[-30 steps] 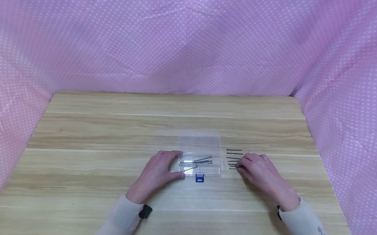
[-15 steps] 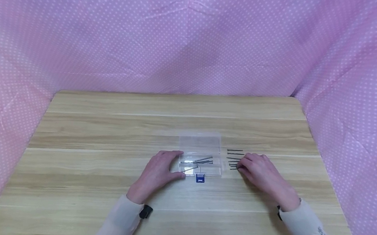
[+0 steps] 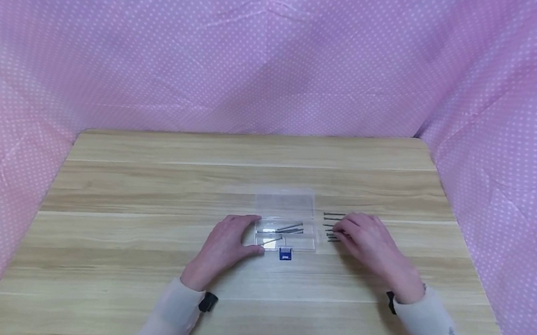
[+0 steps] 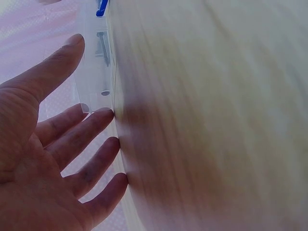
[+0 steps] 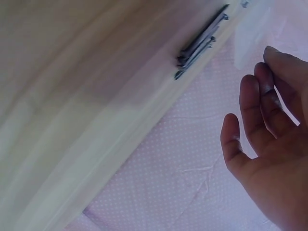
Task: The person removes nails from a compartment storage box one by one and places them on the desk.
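A clear plastic box (image 3: 308,244) lies with its lid (image 3: 285,203) folded back and a blue latch (image 3: 285,254) at its front. Several long grey nails (image 3: 289,227) lie inside it. My left hand (image 3: 225,243) grips the box's left end between thumb and fingers; in the left wrist view its other fingertips (image 4: 122,179) rest by the wood surface. My right hand (image 3: 365,240) is over a row of loose nails (image 3: 334,214) right of the box. In the right wrist view, its thumb (image 5: 274,55) and fingers are bent close together; I cannot tell whether they pinch a nail.
The wooden table (image 3: 143,202) runs out to rounded back corners. A pink dotted cloth (image 3: 263,49) hangs behind it and along both sides. Black straps (image 3: 207,302) circle the wrists over pale sleeves.
My right hand has shifted slightly left and away from me over the loose nails. My left hand and the box stay in place.
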`<state>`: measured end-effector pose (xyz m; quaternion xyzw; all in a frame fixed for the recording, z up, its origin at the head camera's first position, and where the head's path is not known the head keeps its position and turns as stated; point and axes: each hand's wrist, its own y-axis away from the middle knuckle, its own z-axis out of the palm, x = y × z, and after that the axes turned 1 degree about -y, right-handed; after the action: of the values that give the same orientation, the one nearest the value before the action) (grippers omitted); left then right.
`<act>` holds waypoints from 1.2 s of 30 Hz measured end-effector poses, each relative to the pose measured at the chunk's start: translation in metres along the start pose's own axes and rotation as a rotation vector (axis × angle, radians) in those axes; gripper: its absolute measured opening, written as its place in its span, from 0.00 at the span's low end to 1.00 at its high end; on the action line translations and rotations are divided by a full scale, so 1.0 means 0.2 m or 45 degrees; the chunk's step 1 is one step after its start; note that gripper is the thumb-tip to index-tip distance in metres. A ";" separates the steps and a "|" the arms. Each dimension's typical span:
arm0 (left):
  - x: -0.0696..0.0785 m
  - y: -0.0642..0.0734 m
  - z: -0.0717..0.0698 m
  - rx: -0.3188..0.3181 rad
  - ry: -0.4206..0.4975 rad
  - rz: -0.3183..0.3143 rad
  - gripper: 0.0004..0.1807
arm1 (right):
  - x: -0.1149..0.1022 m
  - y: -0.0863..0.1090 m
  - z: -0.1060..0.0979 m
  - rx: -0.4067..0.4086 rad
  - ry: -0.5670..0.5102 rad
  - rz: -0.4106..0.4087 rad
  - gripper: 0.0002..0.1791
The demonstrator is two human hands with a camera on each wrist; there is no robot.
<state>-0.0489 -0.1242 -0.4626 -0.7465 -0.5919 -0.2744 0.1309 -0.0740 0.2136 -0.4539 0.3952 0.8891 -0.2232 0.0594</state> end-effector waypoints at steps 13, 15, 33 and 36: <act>0.00 0.00 0.00 0.003 0.006 0.002 0.41 | -0.07 -0.07 0.01 0.018 -0.032 0.031 0.09; 0.00 0.00 0.00 0.003 0.008 0.002 0.41 | -0.09 -0.09 0.02 0.010 -0.039 0.037 0.09; 0.00 0.00 0.01 0.020 0.014 0.010 0.41 | -0.19 -0.22 0.09 -0.064 -0.084 -0.015 0.08; 0.00 0.00 0.01 0.016 0.018 0.009 0.41 | -0.20 -0.24 0.10 -0.092 -0.086 -0.018 0.08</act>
<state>-0.0489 -0.1232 -0.4641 -0.7458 -0.5900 -0.2753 0.1408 -0.0830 0.1483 -0.4443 0.3788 0.8968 -0.2048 0.1021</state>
